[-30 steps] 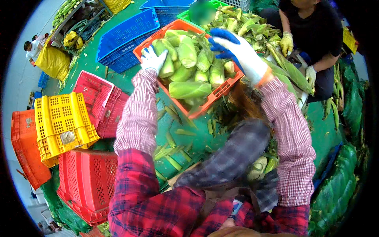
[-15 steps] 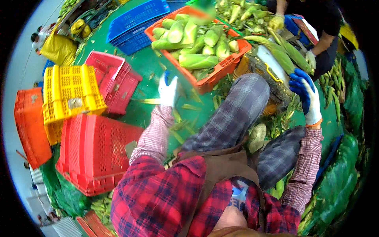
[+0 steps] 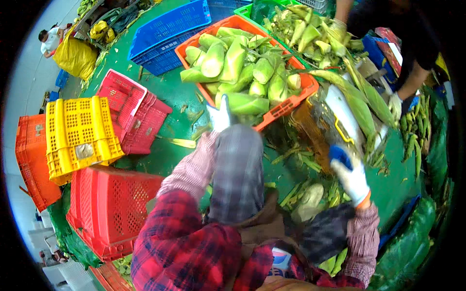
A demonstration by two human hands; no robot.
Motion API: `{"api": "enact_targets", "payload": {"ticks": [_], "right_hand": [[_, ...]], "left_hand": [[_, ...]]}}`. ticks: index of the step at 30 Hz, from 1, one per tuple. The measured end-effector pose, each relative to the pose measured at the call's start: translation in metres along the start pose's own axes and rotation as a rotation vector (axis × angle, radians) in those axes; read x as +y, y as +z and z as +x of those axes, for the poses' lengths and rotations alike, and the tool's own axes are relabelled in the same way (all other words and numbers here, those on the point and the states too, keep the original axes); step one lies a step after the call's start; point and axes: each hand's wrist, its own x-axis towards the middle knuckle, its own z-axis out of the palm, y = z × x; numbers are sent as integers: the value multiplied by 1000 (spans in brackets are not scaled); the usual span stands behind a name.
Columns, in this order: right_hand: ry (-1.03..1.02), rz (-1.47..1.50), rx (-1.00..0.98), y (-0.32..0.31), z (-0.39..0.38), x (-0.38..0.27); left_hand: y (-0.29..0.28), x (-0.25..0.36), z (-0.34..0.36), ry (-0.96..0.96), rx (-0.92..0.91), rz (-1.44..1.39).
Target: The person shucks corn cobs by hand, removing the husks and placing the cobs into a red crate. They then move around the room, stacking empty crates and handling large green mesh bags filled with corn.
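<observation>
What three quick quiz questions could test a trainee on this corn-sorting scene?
1. True or false: the orange crate holding the corn ears stands on a green floor.
2. Which hand is nearer the orange crate: A) left hand B) right hand?
3. What colour is the upturned crate lying between the orange stack and the pink-red crates?

Key
1. True.
2. A; the gloved left hand is by the crate's near corner, while the right hand, in a white glove with blue fingers, is lower, over husk scraps.
3. Yellow.
</observation>
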Motion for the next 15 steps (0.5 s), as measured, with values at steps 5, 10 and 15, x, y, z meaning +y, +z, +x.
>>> {"api": "enact_targets", "payload": {"ticks": [5,10,15], "right_hand": [[-183,-198,-233,8,31,20],[-103,-344,-369,25,91,71],[-48,-276,-382,49,122,96]], "left_hand": [[-9,34,-33,190,-192,-27],[-17,36,-32,22,-228,-129],[-21,30,-31,47,-157,51]]}}
